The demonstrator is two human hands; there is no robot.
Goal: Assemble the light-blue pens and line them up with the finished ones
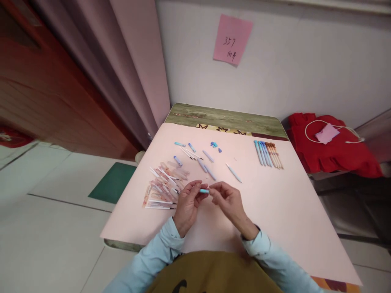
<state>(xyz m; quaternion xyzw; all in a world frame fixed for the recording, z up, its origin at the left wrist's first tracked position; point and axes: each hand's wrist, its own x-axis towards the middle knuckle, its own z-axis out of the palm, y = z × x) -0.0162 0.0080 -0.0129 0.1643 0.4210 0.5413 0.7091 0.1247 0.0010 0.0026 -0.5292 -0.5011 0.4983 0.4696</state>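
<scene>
A short light-blue pen barrel piece [204, 191] is pinched between the fingertips of my left hand [190, 200]. My right hand [227, 199] meets it at its right end, thumb and forefinger pressed together; whatever is between them is too small to see. Left of my hands lies a heap of clear pinkish pen parts [161, 187] mixed with white refills [160, 201]. Lavender barrels [210, 172] are scattered beyond my fingers. A pale blue pen barrel with a tip [233, 173] lies apart on the right.
Blue and brown pens [269, 154] stand in a row at the back right of the pink-covered table [275, 211]. Small blue pieces [214, 144], blue barrel pieces [192, 147] and refills [187, 153] lie at the back. A red cloth [336, 156] with a cable sits beyond the right edge.
</scene>
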